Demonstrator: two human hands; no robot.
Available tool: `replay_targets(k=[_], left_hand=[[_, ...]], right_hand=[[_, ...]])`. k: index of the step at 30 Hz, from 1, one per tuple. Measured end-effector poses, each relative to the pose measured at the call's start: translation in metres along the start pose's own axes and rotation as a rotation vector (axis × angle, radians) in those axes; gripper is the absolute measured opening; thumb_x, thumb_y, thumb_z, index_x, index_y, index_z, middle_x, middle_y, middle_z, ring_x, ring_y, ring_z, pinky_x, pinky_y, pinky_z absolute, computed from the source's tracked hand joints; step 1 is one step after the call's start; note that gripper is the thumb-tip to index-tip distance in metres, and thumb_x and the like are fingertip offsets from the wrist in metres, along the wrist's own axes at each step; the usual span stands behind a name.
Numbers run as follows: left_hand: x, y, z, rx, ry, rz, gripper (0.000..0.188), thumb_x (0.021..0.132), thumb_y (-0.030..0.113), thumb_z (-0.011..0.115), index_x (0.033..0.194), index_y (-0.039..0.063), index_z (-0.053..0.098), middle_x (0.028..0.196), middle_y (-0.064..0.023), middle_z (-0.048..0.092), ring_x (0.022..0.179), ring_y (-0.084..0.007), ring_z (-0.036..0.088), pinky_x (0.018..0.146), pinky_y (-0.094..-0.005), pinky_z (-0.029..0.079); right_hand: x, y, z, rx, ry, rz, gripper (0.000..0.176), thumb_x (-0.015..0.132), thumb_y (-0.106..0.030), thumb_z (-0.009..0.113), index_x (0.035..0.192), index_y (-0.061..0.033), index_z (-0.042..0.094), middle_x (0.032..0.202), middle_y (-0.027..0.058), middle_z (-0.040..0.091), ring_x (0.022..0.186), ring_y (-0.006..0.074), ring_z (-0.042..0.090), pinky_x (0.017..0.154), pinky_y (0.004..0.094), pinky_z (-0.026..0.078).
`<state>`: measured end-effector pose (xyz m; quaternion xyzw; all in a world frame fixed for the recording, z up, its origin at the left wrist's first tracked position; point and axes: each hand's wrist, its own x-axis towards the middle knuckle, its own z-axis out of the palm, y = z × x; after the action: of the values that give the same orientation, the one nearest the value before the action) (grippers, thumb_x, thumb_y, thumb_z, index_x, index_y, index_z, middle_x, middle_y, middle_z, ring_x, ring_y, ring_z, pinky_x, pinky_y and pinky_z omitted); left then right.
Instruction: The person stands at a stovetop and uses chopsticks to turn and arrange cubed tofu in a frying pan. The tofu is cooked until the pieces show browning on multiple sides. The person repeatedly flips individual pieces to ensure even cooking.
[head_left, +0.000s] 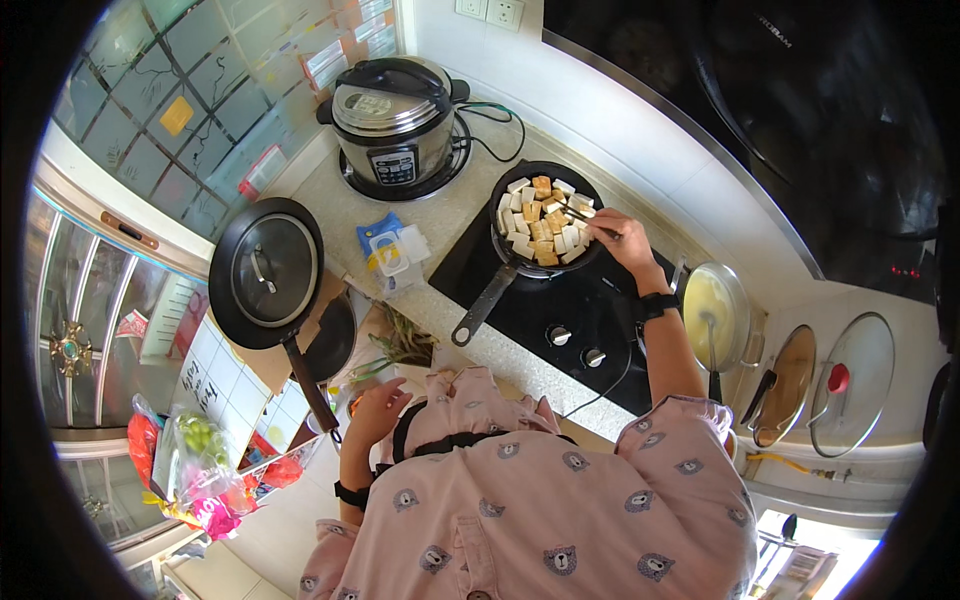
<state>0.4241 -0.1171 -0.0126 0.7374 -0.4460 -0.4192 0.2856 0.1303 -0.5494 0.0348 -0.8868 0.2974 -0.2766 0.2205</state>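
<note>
Blocks of tofu (531, 221), some white and some browned, cover the bottom of a black frying pan (496, 259). The pan sits on a black glass cooktop (517, 315), its handle (486, 304) pointing toward me. My right hand (619, 234) is over the pan's right rim, gripping dark chopsticks (579, 215) whose tips reach in among the tofu. By my waist on the left, my left hand (377, 409) hangs in the air with loosely curled fingers and nothing in it. Two knobs (559, 335) stand on the front of the cooktop.
An electric pressure cooker (394, 124) stands behind the pan's left. A lidded pan (274, 274) is at left, its handle jutting toward me. Right of the cooktop is a pot (712, 311) with yellowish contents and a ladle. Glass lids (853, 384) stand farther right; a range hood (750, 112) overhangs.
</note>
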Motion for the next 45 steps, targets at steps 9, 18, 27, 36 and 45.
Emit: replay_targets(k=[9, 18, 27, 36, 45], left_hand=[[0.005, 0.007, 0.003, -0.069, 0.034, -0.038, 0.035, 0.088, 0.019, 0.067, 0.116, -0.001, 0.064, 0.087, -0.0160, 0.071, 0.076, -0.0270, 0.067, 0.071, -0.0355, 0.053], [0.003, -0.005, 0.002, 0.020, -0.024, -0.041, 0.037, 0.093, 0.013, 0.061, 0.125, -0.005, 0.056, 0.091, -0.0117, 0.070, 0.076, -0.0171, 0.067, 0.070, -0.0292, 0.053], [0.004, 0.000, 0.004, 0.018, -0.006, -0.056, 0.037, 0.091, 0.015, 0.063, 0.123, -0.002, 0.059, 0.092, -0.0134, 0.070, 0.078, -0.0215, 0.068, 0.071, -0.0316, 0.053], [0.002, 0.005, 0.001, 0.070, -0.040, -0.046, 0.037, 0.093, 0.013, 0.061, 0.125, -0.004, 0.056, 0.093, -0.0125, 0.070, 0.081, -0.0187, 0.069, 0.073, -0.0297, 0.054], [-0.002, -0.001, 0.002, 0.042, -0.026, -0.055, 0.037, 0.092, 0.011, 0.061, 0.124, -0.006, 0.056, 0.091, -0.0127, 0.070, 0.079, -0.0175, 0.068, 0.072, -0.0290, 0.053]], right_hand=[[0.013, 0.006, 0.041, 0.045, 0.440, 0.295, 0.012, 0.083, -0.009, 0.070, 0.089, 0.0014, 0.071, 0.084, 0.0179, 0.070, 0.073, 0.0295, 0.069, 0.067, 0.0337, 0.054], [0.011, 0.001, 0.038, 0.093, 0.409, 0.231, 0.012, 0.083, -0.007, 0.071, 0.092, 0.0016, 0.071, 0.083, 0.0167, 0.070, 0.074, 0.0274, 0.070, 0.067, 0.0316, 0.054], [0.007, -0.008, 0.049, 0.097, 0.334, 0.342, 0.015, 0.086, -0.009, 0.070, 0.091, 0.0052, 0.070, 0.081, 0.0149, 0.071, 0.071, 0.0207, 0.071, 0.065, 0.0282, 0.053], [0.004, -0.004, 0.046, 0.256, 0.329, 0.406, 0.019, 0.090, -0.010, 0.067, 0.096, 0.0070, 0.070, 0.079, 0.0095, 0.073, 0.073, 0.0143, 0.069, 0.066, 0.0250, 0.052], [0.007, -0.006, 0.040, 0.148, 0.365, 0.335, 0.019, 0.090, -0.010, 0.067, 0.097, 0.0064, 0.070, 0.084, 0.0136, 0.073, 0.078, 0.0171, 0.071, 0.069, 0.0271, 0.053]])
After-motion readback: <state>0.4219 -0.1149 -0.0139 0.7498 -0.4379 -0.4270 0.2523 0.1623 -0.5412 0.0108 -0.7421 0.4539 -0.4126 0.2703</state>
